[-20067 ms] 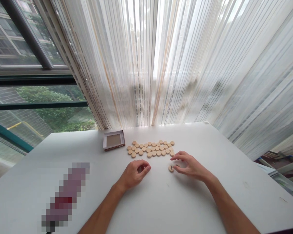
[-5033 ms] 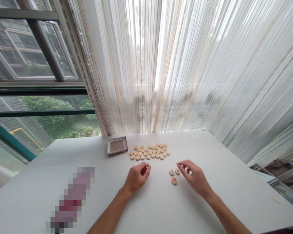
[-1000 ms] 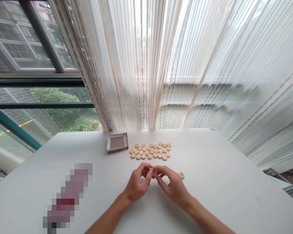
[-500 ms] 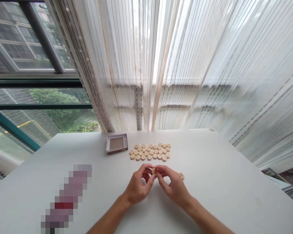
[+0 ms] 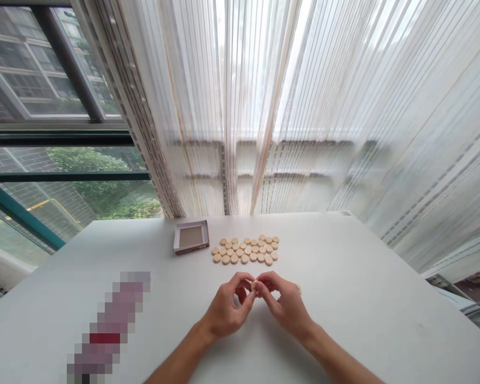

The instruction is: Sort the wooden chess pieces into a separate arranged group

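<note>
Both hands meet above the white table, pinching one round wooden game piece between their fingertips. My left hand grips it from the left with thumb and forefinger. My right hand grips it from the right. A second wooden piece lies on the table just behind my right hand, partly hidden by it. Farther back, several blank-faced wooden pieces lie flat in tight rows.
A small shallow cardboard box lies left of the rows of pieces. A pixelated, reddish blurred patch covers part of the table at the left. Sheer striped curtains hang behind the table's far edge, with a window at left.
Over the last second both hands stayed together on the piece and turned it slightly. Five seconds ago the hands were apart, with three pieces lying by my right hand.
</note>
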The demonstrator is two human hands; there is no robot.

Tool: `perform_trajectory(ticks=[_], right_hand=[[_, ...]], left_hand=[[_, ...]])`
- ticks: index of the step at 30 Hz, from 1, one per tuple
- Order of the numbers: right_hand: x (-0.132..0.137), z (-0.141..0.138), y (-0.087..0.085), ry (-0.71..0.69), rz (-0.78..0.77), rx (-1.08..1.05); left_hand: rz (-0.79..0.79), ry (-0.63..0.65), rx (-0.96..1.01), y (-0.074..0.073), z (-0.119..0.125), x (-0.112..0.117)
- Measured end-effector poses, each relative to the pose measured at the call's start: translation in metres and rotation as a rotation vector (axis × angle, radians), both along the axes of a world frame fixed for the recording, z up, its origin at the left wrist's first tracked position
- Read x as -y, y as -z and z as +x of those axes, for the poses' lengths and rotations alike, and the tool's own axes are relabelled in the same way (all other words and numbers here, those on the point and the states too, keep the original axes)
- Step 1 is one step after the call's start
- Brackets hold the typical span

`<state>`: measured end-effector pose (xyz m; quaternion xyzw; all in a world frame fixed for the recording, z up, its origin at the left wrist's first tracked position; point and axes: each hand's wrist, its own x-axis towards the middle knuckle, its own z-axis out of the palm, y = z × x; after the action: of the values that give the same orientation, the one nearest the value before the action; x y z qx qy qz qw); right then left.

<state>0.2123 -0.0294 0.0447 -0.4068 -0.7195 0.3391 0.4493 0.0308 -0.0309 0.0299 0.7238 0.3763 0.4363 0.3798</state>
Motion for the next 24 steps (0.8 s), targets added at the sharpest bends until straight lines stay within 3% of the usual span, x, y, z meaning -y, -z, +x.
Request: perform_trajectory(ticks=[16, 24], right_hand=[[-0.001, -0.004, 0.008, -0.093, 0.122, 0.012], [0.0, -0.005, 0.011, -0.045, 0.148, 0.04]], left_hand=[[-0.126, -0.061, 0.117, 0.006, -0.001, -0.006], [-0.132, -0.046, 0.132, 0.006, 0.001, -0.005]])
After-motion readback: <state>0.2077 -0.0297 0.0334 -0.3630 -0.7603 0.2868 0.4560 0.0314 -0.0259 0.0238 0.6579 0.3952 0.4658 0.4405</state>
